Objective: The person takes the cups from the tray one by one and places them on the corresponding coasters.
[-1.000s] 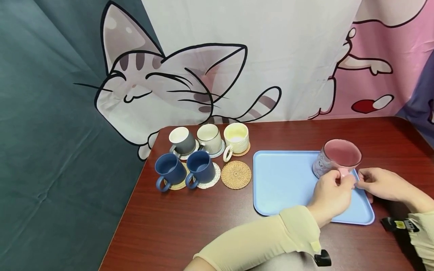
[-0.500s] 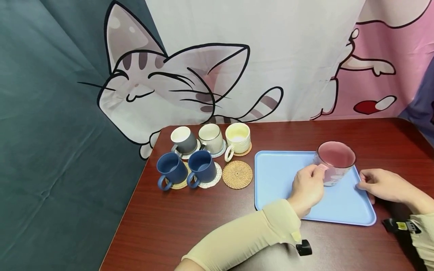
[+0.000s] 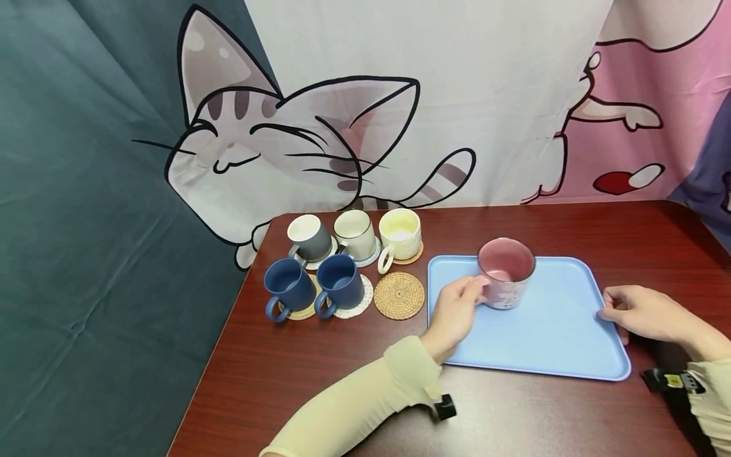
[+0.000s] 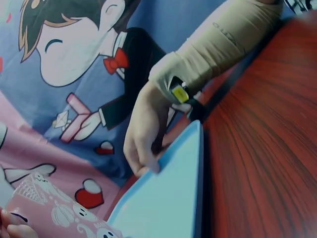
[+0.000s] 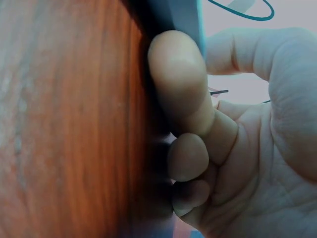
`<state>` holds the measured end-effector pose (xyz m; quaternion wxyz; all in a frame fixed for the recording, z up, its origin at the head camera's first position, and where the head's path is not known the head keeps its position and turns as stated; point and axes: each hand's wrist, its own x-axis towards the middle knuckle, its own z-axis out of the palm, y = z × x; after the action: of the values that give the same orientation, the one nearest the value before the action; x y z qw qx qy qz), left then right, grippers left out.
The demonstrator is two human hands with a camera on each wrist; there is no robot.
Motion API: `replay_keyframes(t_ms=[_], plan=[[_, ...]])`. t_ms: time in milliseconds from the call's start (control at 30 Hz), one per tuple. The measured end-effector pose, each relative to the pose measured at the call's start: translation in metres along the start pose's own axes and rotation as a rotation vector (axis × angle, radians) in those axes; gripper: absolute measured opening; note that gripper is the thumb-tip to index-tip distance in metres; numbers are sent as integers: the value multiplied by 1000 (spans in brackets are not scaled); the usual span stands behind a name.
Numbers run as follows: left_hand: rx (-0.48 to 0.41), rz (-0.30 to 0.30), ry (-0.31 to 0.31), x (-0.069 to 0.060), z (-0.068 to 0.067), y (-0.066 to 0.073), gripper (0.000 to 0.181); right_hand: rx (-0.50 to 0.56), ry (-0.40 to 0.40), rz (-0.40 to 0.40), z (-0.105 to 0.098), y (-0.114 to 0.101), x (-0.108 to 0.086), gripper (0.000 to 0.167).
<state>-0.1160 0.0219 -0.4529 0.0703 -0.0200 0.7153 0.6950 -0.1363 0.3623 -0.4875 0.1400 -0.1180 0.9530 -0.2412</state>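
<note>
A pink mug with pale printed figures is over the left half of the light blue tray. My left hand grips its handle. Whether the mug's base touches the tray cannot be told. In the left wrist view, ghost-like prints show on the mug, beside my left fingertips. My right hand pinches the tray's right rim, thumb on top. From the right wrist view, the curled fingers of that hand lie under the rim, close to the tabletop.
Left of the tray lies a bare woven coaster. Several mugs stand on coasters beyond it: two blue mugs, a grey mug, a white mug and a cream mug. A printed curtain hangs behind the brown table.
My left hand has carried the pink mug leftward across the tray, away from my right hand. My right hand has stayed at the tray's right rim.
</note>
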Motion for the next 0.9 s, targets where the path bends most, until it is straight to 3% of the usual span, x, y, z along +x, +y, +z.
replay_keyframes(t_ms=[300,433,567,900], plan=[[-157,0,-15,-13,-69,-10,33,-7,-1,-3,-1,-2,1,27],[-183,36,-31,-20,-93,-9,31,-3,-5,4,0,-3,0,27],[-166,68,-17,-25,-112,-7,28,-3,-13,15,0,-3,-1,27],[-126,34,102,-31,-144,-6,33,0,1,-5,-1,-2,-1,28]])
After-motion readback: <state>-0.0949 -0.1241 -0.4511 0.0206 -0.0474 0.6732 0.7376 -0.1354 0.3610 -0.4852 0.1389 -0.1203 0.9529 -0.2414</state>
